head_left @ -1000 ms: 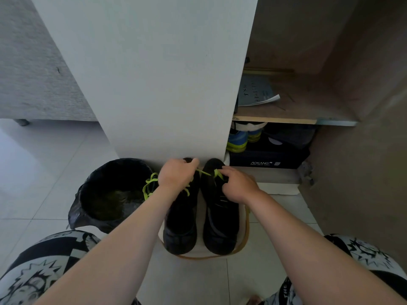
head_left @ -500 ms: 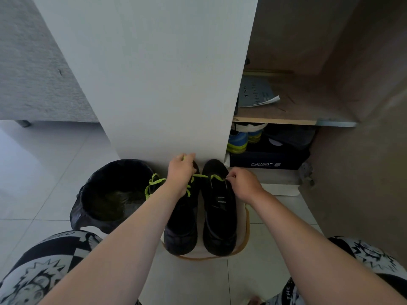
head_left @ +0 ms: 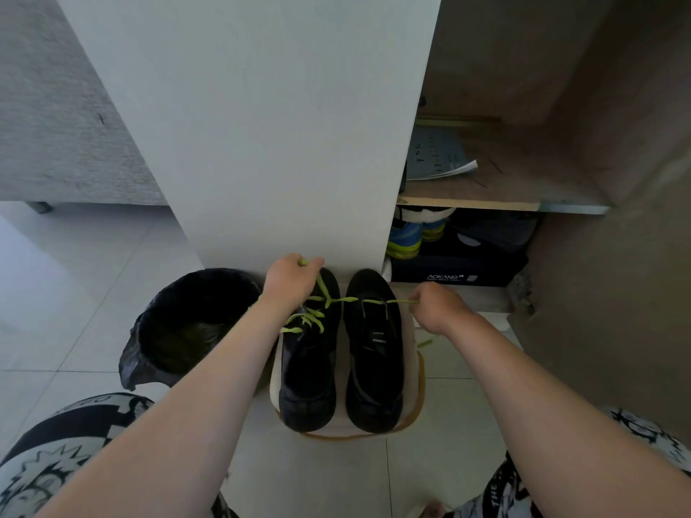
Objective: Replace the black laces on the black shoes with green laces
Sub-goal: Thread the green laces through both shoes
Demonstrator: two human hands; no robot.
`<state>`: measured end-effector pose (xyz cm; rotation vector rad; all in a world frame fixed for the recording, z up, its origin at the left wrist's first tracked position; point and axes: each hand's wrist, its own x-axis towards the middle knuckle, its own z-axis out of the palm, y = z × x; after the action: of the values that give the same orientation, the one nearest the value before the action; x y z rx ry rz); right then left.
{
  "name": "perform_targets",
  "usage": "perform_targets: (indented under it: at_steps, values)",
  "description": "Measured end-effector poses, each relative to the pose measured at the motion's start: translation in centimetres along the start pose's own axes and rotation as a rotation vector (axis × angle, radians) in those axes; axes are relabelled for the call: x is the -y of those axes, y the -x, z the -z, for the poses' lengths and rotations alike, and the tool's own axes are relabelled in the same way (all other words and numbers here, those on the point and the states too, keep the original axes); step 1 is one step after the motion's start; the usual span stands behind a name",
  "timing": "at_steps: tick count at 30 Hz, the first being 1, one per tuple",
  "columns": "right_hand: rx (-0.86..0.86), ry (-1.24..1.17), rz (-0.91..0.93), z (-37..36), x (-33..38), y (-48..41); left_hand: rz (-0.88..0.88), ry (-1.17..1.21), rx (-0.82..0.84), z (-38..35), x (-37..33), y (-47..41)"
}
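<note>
Two black shoes stand side by side on a pale round stool (head_left: 417, 390), toes pointing away from me. The left shoe (head_left: 308, 368) has a green lace bunched over its tongue. A green lace (head_left: 374, 301) runs straight across the front eyelets of the right shoe (head_left: 374, 353). My left hand (head_left: 291, 280) is closed on one end of that lace above the left shoe's toe. My right hand (head_left: 437, 306) pinches the other end just right of the right shoe, pulled taut. A short green lace tip (head_left: 424, 343) shows below my right wrist.
A bin lined with a black bag (head_left: 190, 323) stands left of the stool. A white cabinet panel (head_left: 261, 125) rises right behind the shoes. To the right, an open shelf holds papers (head_left: 435, 158), with blue and yellow shoes (head_left: 405, 237) and a dark shoebox (head_left: 456, 271) below.
My hands have drawn apart: the left went up and back, the right went out to the right. The green lace now stretches taut across the right shoe.
</note>
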<state>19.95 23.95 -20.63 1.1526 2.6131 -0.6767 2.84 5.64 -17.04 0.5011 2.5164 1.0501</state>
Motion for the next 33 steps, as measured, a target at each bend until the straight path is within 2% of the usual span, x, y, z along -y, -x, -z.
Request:
perform_targets:
  at_steps: [2,3,6,8,11,13,17,20,24,27,29,33]
  values:
    - [0.041,-0.024,-0.003,1.2,0.2,0.4,0.02,-0.043,0.139,1.6,-1.4,0.0]
    - [0.052,-0.119,-0.005,2.0,0.7,0.9,0.04,-0.041,0.217,2.4,-2.2,0.1]
    - [0.129,-0.628,0.036,4.5,2.8,2.6,0.089,-0.107,0.403,4.7,-4.3,1.3]
    - [0.204,-0.898,0.122,6.2,4.0,4.0,0.094,-0.057,0.421,6.1,-5.5,2.1]
    - [0.252,-1.114,0.25,8.6,5.5,6.1,0.027,0.241,0.453,7.8,-7.2,3.1]
    - [0.266,-1.207,0.314,10.0,6.3,7.4,-0.041,0.461,0.569,9.0,-8.5,4.2]
    - [0.176,-1.178,0.436,11.6,7.5,9.1,-0.099,0.863,0.757,10.5,-10.3,6.5]
    - [0.127,-1.167,0.469,11.9,8.6,10.2,-0.111,1.031,0.768,10.4,-10.9,7.7]
    - [0.099,-1.151,0.367,13.1,9.6,11.6,-0.128,0.975,0.66,10.6,-11.8,8.7]
    - [0.054,-1.086,0.293,14.3,9.9,12.8,-0.145,0.733,0.572,11.2,-12.4,9.9]
    - [0.045,-1.045,0.298,14.9,10.1,13.7,-0.158,0.552,0.54,11.7,-12.8,10.9]
    - [0.048,-1.03,0.337,16.2,10.5,15.9,-0.196,0.335,0.431,12.5,-13.6,12.6]
